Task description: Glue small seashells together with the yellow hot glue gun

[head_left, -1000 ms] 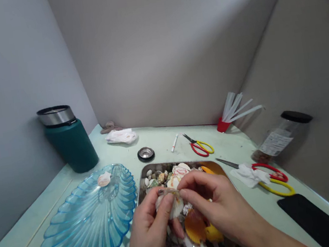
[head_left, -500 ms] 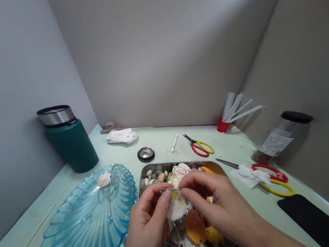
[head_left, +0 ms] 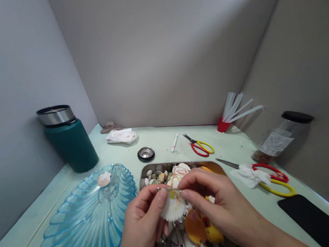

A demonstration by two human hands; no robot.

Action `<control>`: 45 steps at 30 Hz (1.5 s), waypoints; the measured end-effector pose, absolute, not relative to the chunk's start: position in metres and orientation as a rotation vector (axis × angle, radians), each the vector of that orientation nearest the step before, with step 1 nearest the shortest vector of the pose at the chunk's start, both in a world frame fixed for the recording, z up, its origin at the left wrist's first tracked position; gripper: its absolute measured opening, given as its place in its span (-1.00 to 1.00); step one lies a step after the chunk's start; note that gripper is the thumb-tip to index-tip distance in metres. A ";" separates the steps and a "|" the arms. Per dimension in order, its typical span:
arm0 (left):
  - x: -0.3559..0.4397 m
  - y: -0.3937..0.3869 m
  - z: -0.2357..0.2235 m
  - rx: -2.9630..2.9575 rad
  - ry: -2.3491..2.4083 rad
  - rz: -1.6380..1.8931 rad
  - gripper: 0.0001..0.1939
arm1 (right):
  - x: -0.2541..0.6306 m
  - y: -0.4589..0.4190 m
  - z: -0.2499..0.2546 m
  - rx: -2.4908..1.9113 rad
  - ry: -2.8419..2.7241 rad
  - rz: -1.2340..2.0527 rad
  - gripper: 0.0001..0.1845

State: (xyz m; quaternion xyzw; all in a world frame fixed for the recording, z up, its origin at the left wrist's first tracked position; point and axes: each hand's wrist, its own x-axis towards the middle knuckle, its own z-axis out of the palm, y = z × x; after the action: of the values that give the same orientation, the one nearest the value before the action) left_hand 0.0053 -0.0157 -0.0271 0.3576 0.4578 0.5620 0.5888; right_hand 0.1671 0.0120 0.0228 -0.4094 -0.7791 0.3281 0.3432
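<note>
Over a metal tray (head_left: 217,165) of mixed shells, a white ribbed scallop shell (head_left: 174,211) hangs between my hands. Near its top edge sits a yellow blob, just under a thin pale strip whose kind I cannot make out. My left hand (head_left: 147,215) pinches the upper left of this piece with thumb and forefinger. From the other side, the thumb and forefinger of my right hand (head_left: 218,202) close on its upper right. Below, an orange shell (head_left: 194,226) and slim metal pieces lie in the tray; my hands hide part of the contents.
A blue shell-shaped dish (head_left: 84,230) with a small shell (head_left: 104,179) in it stands left, before a green bottle (head_left: 71,145). Scissors (head_left: 200,146), a lid (head_left: 146,154) and a white stick (head_left: 174,143) lie behind. Tissue-wrapped scissors (head_left: 272,173) and a jar (head_left: 278,139) are right.
Both hands have shifted slightly left with the shell. It has turned so that more of its ribbed face shows, and more of my left hand's lower fingers are visible.
</note>
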 end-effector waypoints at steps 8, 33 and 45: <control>0.002 -0.015 -0.027 0.844 1.060 1.257 -0.73 | 0.169 0.007 0.025 -1.058 -2.024 0.920 -0.91; 0.006 -0.014 -0.019 0.883 1.079 1.237 -0.67 | 0.170 0.013 0.017 -0.954 -2.071 0.654 -0.91; 0.007 -0.016 -0.016 0.923 1.142 1.273 -0.70 | 0.171 0.012 0.017 -0.894 -2.100 0.603 -0.88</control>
State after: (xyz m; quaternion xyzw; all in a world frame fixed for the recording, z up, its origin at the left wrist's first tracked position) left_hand 0.0073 -0.0159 -0.0161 0.3921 0.4853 0.5409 0.5641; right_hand 0.1707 0.0120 0.0166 -0.3503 -0.8225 0.2361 0.3807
